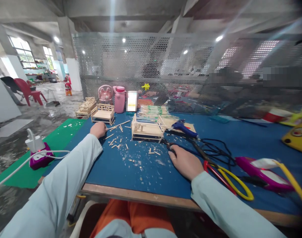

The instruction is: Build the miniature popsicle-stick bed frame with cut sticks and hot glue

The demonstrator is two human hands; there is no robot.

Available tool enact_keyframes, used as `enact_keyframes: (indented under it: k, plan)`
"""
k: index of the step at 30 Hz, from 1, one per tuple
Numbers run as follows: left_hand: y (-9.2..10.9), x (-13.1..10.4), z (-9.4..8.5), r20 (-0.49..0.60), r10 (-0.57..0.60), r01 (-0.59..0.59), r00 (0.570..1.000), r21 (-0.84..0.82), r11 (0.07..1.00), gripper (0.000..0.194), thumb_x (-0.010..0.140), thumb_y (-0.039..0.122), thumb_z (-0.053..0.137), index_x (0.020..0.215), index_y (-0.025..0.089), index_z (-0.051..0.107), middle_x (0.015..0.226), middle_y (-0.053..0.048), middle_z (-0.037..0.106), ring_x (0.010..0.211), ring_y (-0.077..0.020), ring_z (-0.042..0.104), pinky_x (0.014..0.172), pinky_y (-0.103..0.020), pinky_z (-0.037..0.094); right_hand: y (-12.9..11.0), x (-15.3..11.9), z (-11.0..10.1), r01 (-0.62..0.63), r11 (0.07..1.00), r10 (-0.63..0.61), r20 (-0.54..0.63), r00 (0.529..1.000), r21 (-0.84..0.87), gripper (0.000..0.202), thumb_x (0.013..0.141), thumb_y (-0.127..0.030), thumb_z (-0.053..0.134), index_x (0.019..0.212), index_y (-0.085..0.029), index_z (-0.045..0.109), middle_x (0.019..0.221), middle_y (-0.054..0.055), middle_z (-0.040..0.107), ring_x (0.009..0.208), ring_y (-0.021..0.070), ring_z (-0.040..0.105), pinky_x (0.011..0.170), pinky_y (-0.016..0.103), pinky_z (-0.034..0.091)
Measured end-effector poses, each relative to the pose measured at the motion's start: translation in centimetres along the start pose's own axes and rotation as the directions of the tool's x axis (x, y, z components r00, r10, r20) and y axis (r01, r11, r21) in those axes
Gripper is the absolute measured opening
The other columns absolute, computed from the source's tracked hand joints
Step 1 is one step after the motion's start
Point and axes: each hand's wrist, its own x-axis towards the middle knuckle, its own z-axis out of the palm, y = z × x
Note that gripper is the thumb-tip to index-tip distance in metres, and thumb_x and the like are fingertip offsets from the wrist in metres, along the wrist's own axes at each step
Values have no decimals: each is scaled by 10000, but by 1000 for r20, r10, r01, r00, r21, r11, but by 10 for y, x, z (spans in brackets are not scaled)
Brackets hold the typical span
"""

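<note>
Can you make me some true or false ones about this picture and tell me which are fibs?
1. The tabletop is blue. True.
2. The pink jug stands to the right of the glue gun. False: it stands to the left.
3. The red chair stands on the floor. True.
4. The left hand is touching the glue gun. False: it is down by the loose thin sticks.
5. The right hand is nearer the glue gun than the left hand is. True.
</note>
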Motion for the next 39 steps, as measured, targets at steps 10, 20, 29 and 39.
enact_keyframes:
  k: [10,20,29,39]
  plan:
    - [19,-10,-4,1,111,-110,994,56,992,333,759,201,462,1040,145,633,1020,-177,635,920,-255,603,796,-306,440,0,-1,1,10,1000,-10,-10,1000,-4,254,871,-283,371,1019,-173,546,1024,100,660,888,226,628,635,282,377]
    - [41,-15,-2,126,245,-259,961,111,960,266,788,194,432,878,152,679,974,-151,635,919,-253,595,777,-320,449,2,0,6,16,1000,-17,-27,999,-17,242,871,-283,380,1018,-178,541,1027,93,658,857,205,629,625,274,365]
    - [38,-8,6,151,238,-252,960,84,964,247,811,271,449,862,160,664,920,-155,628,862,-250,594,745,-332,449,-12,-7,-25,96,979,-97,6,995,-179,236,852,-271,426,1012,-161,561,927,103,664,777,226,637,539,280,315]
    - [31,-21,-6,-80,242,-248,967,-74,966,161,843,176,396,894,170,549,816,-75,616,761,-181,556,668,-266,386,-58,18,-53,393,915,-380,-131,916,93,225,837,-371,486,771,-204,621,764,29,672,697,159,591,545,244,289]
